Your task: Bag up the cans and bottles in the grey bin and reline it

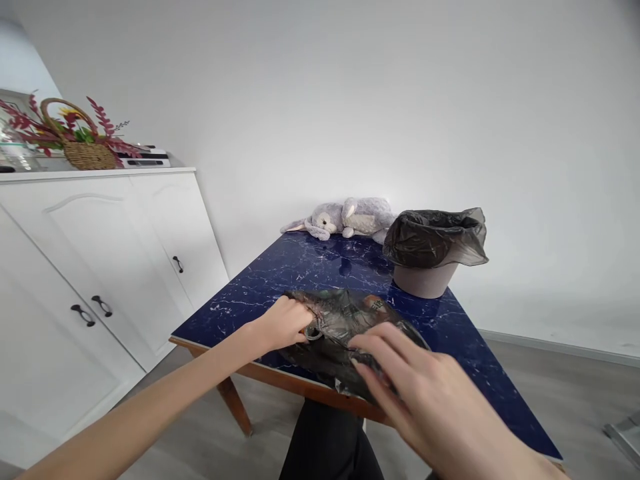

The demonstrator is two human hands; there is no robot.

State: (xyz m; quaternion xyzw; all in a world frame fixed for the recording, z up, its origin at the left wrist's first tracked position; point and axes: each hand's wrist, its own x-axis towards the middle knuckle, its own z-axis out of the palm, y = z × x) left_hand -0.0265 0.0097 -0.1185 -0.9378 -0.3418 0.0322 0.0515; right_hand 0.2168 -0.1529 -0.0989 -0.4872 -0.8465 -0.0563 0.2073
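A thin, dark translucent garbage bag (345, 313) lies on the near part of the blue table, with things showing dimly through its film. One is orange-brown with dark print; the others are hard to make out. My left hand (286, 323) is closed in a fist on the bag's left side, next to a small round rim (313, 332) that I cannot identify. My right hand (415, 380) comes in from the lower right, its thumb and fingertips pinching the film near the middle of the bag.
The blue marble-patterned table (260, 283) holds a lined trash bin (423, 280) at the back right and a grey plush rabbit (345, 219) against the wall. White cabinets (100, 267) stand on the left, topped by a flower basket (90, 155). My legs (325, 443) are below the near edge.
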